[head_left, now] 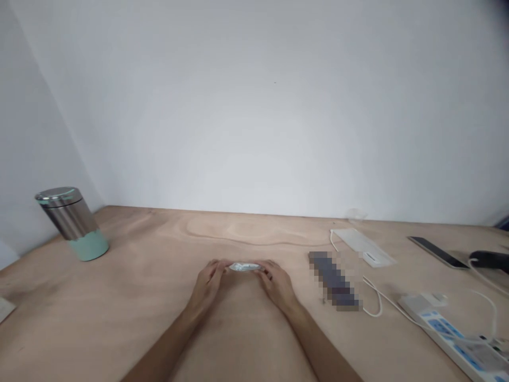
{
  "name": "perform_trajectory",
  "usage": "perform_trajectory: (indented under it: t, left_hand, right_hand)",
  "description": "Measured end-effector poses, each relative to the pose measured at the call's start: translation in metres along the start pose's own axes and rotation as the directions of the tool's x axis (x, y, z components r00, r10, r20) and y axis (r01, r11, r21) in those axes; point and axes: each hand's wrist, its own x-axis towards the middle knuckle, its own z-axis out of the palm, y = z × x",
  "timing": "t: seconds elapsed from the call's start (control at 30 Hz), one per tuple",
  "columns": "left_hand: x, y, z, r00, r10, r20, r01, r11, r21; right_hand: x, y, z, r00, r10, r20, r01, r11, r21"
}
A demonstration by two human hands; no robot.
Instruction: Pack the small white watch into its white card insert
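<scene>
A small, shiny, pale silvery packet [244,267] lies level between my two hands, low over the wooden table or resting on it. My left hand [211,277] has its fingers closed at the packet's left end. At the right end, the thumb and fingers of my right hand [274,277] pinch it. Both forearms reach in from the bottom edge. What is inside the packet is too small to make out.
A steel and mint-green tumbler [75,223] stands at the left. Right of my hands are a blurred-out dark item [334,281], a clear plastic tray [363,246], white cables, a dark phone-like slab [437,251] and a white power strip [449,337]. A white wall rises behind the table [159,233].
</scene>
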Motion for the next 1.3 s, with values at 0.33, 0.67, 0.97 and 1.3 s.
perform_trajectory:
  t: [0.33, 0.67, 0.97, 1.3]
  left_hand:
    - [-0.002, -0.007, 0.005, 0.996, -0.067, 0.053, 0.072, 0.993, -0.093]
    - [-0.001, -0.01, 0.008, 0.989, -0.028, 0.149, 0.025, 0.999, 0.021]
    - [-0.004, -0.011, 0.009, 0.983, 0.122, 0.138, -0.164, 0.921, 0.354]
    - [-0.011, -0.003, 0.014, 0.954, 0.261, 0.148, -0.299, 0.787, 0.54]
  right_hand:
    - [0.001, -0.001, 0.002, 0.978, 0.187, -0.09, -0.179, 0.98, 0.084]
    - [0.003, 0.008, 0.006, 0.952, 0.303, -0.046, -0.291, 0.94, 0.175]
    - [0.001, 0.0, 0.004, 0.974, 0.226, 0.004, -0.226, 0.973, 0.044]
    - [-0.003, -0.015, 0.002, 0.976, 0.133, 0.17, -0.102, 0.979, -0.176]
